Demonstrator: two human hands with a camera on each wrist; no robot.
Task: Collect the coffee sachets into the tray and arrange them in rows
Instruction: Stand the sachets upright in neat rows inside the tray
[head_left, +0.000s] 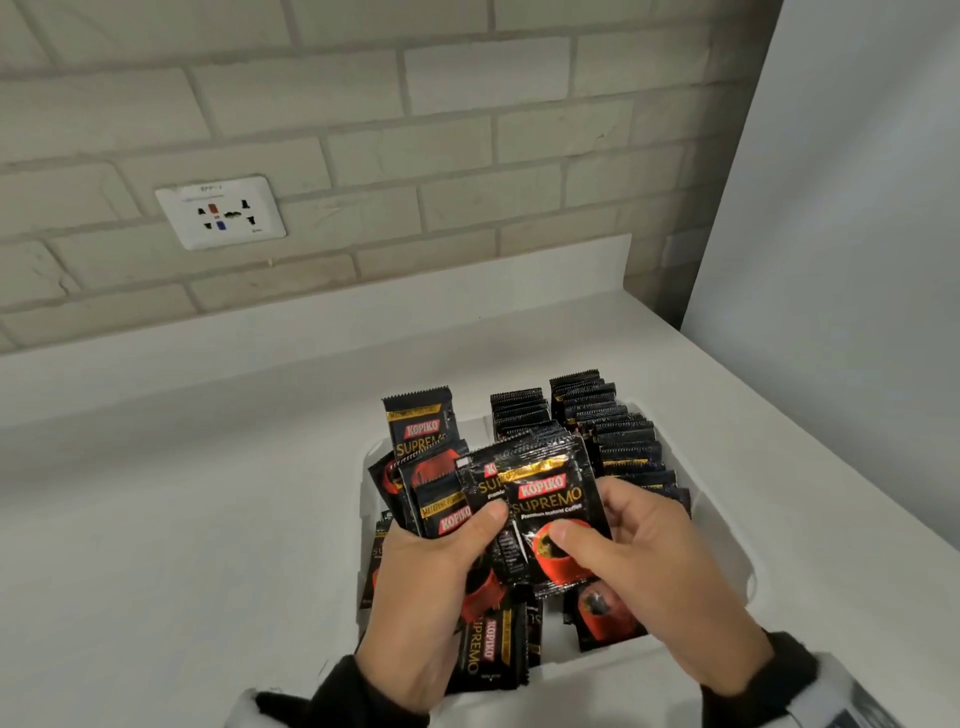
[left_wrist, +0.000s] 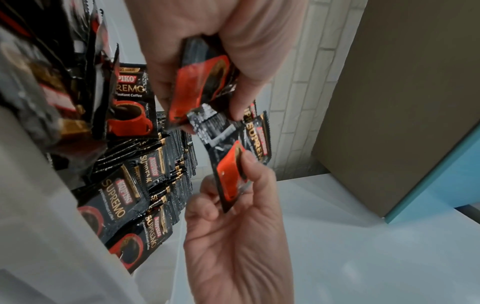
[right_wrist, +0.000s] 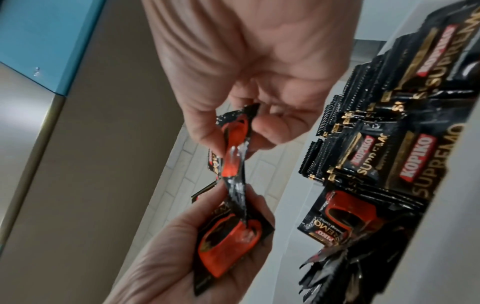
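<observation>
A white tray (head_left: 727, 525) sits on the white counter. Two rows of black coffee sachets (head_left: 613, 431) stand on edge in its back right part. More sachets (head_left: 421, 436) lean loosely on its left side, and others lie flat near the front (head_left: 602, 618). Above the tray my left hand (head_left: 441, 566) grips a fanned bundle of sachets (left_wrist: 197, 88). My right hand (head_left: 618, 525) pinches the front sachet (head_left: 550, 514) of that bundle between thumb and fingers. The right wrist view shows this sachet (right_wrist: 233, 148) edge-on, bridging the two hands.
The counter (head_left: 182, 519) stretches to the left of the tray. A brick wall with a white socket (head_left: 221, 212) stands behind. A tall pale panel (head_left: 831, 208) closes off the right side, near the counter's right edge.
</observation>
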